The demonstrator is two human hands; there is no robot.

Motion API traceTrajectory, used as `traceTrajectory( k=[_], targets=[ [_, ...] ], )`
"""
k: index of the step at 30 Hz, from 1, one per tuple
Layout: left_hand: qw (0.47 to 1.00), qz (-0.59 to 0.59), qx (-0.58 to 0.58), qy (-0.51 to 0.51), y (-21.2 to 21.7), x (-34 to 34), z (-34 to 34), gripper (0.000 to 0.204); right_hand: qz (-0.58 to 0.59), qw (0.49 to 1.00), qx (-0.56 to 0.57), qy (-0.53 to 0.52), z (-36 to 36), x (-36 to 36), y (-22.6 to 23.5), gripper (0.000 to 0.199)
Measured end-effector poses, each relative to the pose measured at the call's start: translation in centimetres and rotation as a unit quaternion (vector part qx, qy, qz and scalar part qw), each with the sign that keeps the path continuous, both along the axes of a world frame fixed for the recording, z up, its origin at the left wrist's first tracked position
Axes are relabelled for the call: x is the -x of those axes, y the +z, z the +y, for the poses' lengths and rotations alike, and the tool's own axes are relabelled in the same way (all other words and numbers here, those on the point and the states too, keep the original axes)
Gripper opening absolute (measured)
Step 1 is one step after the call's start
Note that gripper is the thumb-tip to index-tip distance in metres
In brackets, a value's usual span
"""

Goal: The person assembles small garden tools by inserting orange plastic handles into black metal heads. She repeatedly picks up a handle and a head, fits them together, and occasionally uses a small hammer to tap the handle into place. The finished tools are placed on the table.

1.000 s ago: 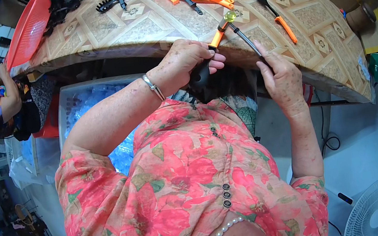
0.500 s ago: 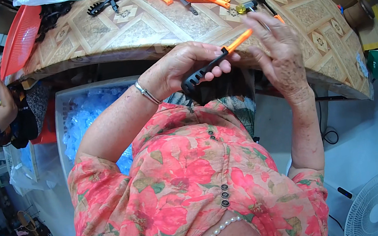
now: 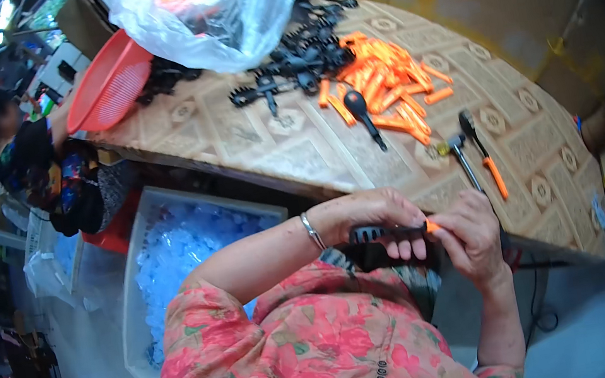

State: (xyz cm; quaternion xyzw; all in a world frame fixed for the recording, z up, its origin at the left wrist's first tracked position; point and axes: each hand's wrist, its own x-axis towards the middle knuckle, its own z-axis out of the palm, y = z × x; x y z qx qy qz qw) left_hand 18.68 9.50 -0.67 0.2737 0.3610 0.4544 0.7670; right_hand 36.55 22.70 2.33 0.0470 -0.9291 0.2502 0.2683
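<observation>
Patterned table [image 3: 247, 131] edge, just above your lap: black handle [image 3: 372, 233] lies level, long axis left-right, clamped in your left hand [image 3: 373, 217]. Right hand [image 3: 469, 230] pinches the orange piece [image 3: 431, 227] at its right end. Orange pile [image 3: 384, 83] sits well apart.
</observation>
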Motion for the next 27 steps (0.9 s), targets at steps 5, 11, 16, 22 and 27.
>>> traceTrajectory(
  k=[5,11,16,22,27],
  targets=[
    [0.983,0.016,-0.054,0.176,1.8,3.5,-0.3,0.032,0.067,0.990,0.040,-0.120,2.7,-0.9,-0.2,0.010],
    [0.816,0.177,-0.103,0.540,2.2,13.5,-3.7,0.031,0.105,0.883,0.287,-0.357,13.8,-6.1,-6.3,0.021],
    [0.554,0.232,-0.081,0.795,2.1,25.9,-12.8,0.065,0.133,0.850,0.307,-0.407,17.8,-7.9,-9.3,0.027],
    [0.401,0.291,0.000,0.869,2.4,33.8,-23.3,0.090,0.117,0.851,0.293,-0.419,18.1,-7.5,-9.5,0.031],
    [0.406,0.396,-0.003,0.824,3.9,33.5,-23.9,0.089,0.112,0.826,0.342,-0.434,18.7,-8.4,-9.8,0.030]
  ],
)
